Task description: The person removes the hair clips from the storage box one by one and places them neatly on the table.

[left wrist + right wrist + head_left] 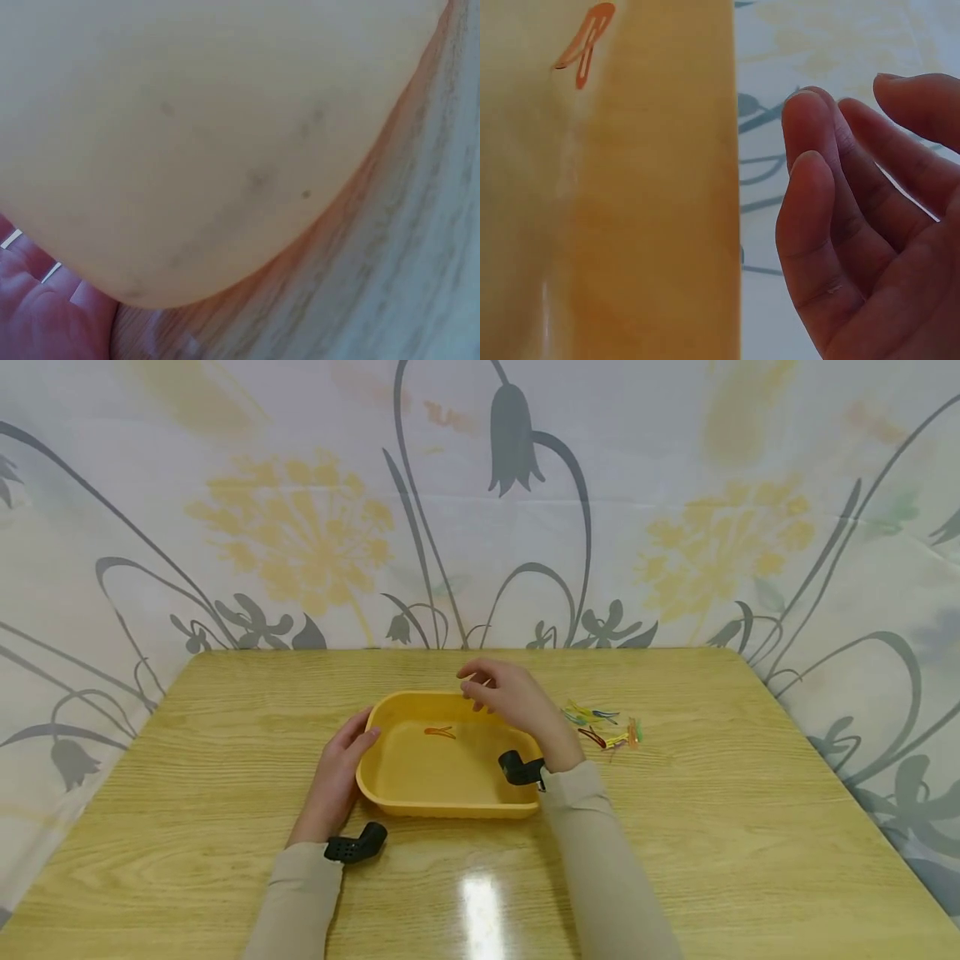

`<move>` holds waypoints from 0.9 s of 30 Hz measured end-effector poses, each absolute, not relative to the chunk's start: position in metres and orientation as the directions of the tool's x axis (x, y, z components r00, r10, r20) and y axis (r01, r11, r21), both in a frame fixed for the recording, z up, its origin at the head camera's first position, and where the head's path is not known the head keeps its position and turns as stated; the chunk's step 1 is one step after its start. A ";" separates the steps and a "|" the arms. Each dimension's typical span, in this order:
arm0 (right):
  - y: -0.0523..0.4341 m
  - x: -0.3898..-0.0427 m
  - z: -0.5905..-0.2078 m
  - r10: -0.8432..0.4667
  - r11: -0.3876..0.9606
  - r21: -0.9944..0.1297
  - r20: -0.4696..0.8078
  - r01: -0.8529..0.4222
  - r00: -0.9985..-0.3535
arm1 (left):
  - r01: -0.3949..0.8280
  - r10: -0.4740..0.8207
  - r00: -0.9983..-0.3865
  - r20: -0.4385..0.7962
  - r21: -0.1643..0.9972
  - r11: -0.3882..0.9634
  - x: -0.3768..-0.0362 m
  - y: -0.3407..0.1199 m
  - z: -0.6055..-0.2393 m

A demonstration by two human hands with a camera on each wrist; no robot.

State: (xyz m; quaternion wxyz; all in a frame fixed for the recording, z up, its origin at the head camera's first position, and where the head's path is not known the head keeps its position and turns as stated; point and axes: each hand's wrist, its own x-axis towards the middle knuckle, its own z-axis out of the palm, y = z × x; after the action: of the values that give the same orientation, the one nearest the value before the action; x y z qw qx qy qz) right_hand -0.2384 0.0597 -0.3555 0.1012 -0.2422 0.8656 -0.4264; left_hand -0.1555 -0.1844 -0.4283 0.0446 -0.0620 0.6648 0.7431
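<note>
— Where are the hands?
— The left hand [335, 781] lies flat against the yellow tray's [390, 789] left wall, fingers straight. The right hand [517, 702] hovers over its far rim, fingers loosely curled, holding nothing.
— And the tray?
— Mid-table [750, 827], one orange hair clip [439, 732] inside; more coloured clips [603, 727] lie just right.
</note>
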 end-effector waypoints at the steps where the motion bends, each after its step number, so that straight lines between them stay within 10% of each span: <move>1: 0.059 -0.239 -0.357 -0.502 0.520 -0.791 0.023 -0.323 -0.864 | -0.149 -0.017 -0.988 -0.152 0.983 -0.111 -0.155 -0.184 -0.428; 27: 0.049 -0.244 -0.372 -0.581 0.530 -0.785 -0.061 -0.320 -0.812 | -0.156 -0.023 -0.987 -0.160 0.981 -0.118 -0.157 -0.185 -0.428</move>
State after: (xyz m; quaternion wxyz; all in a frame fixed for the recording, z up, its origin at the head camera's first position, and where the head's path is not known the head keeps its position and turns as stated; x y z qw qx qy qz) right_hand -0.2442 0.0495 -0.3716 0.1598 -0.2620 0.8599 -0.4080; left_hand -0.1569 -0.1847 -0.4284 0.0445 -0.0675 0.6624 0.7447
